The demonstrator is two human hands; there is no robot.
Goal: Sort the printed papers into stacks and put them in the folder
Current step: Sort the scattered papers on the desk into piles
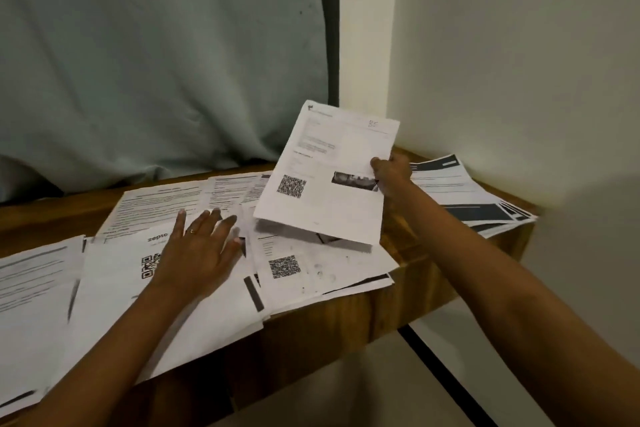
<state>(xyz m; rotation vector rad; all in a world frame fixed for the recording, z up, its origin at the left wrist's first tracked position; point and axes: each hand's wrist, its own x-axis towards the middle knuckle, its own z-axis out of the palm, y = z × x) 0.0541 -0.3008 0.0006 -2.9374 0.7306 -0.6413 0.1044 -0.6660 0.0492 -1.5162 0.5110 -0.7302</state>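
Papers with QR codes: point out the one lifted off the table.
The QR-code sheet pinched by the right hand; the others lie flat, one under the left hand.

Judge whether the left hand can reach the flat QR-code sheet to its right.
Probably yes: the left hand rests open beside the QR-code sheet; the raised page in the right hand overhangs only its far end.

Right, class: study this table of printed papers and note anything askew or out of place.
The papers lie fanned and crooked, not squared into stacks. Several overhang the table at its front edge, and the dark-banded stack at the far right juts past the edge. One sheet is held aloft. No folder is in view.
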